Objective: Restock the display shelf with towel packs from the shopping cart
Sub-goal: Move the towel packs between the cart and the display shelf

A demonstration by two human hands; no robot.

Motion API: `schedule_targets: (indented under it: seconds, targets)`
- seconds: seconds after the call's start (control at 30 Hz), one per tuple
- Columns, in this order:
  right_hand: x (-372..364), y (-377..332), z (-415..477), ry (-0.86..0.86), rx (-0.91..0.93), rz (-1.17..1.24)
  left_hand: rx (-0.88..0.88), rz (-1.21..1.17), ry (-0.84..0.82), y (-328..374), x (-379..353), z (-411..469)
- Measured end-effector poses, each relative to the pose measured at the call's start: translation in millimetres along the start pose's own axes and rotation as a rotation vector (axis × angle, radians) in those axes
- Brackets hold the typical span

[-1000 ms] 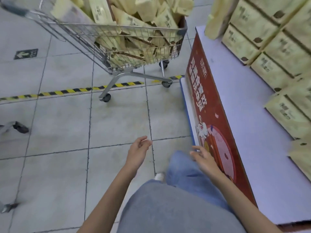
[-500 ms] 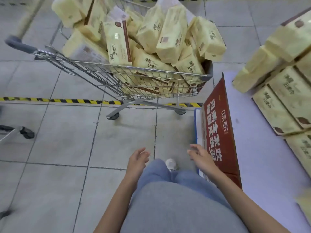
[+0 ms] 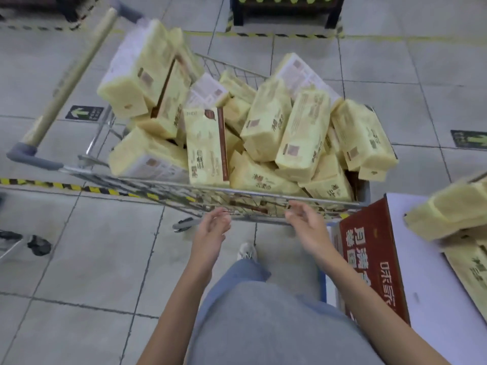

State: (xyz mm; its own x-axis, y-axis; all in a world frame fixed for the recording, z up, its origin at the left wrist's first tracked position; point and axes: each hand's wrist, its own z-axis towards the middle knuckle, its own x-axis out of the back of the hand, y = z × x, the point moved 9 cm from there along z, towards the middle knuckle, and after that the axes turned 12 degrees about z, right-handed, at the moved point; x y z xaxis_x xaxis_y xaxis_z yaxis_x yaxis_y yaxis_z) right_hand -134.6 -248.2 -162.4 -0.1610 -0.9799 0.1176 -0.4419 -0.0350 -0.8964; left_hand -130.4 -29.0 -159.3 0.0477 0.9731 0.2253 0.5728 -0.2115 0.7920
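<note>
the view had swung from display shelf to shopping cart, heaped with towel packs. left hand and right hand had risen to its rim, each grip wide and empty; pickup looked next.

Red cardboard panel, lower right, with white Chinese characters running sideways: 月满 heads one line, 举国 the other, and the logo beside them is too blurred to call. Dark floor sticker carries a green arrow, second dark sticker likewise. Brown print on the upright pale yellow pack is unreadable
</note>
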Motion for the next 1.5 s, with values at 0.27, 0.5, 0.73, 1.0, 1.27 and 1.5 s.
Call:
schedule_targets:
  seconds: [0.27,0.5,0.73,1.0,1.27,1.5]
  targets:
    - [30,-95,87,0.442,0.253,-0.105,-0.270,0.354,0.269,124,33,98]
    - [39,-63,147,0.501,0.012,0.018,-0.201,0.684,0.370,115,30,159]
    - [46,-40,171,0.418,-0.130,0.302,0.017,0.678,0.422,105,35,177]
    - [46,-39,171,0.393,-0.175,0.506,0.065,0.709,0.470,112,37,170]
    - [47,-56,149,0.326,-0.186,0.651,-0.120,0.551,0.478,162,27,139]
    - [53,-67,129,0.228,-0.158,0.723,-0.160,0.397,0.356,164,-3,109]
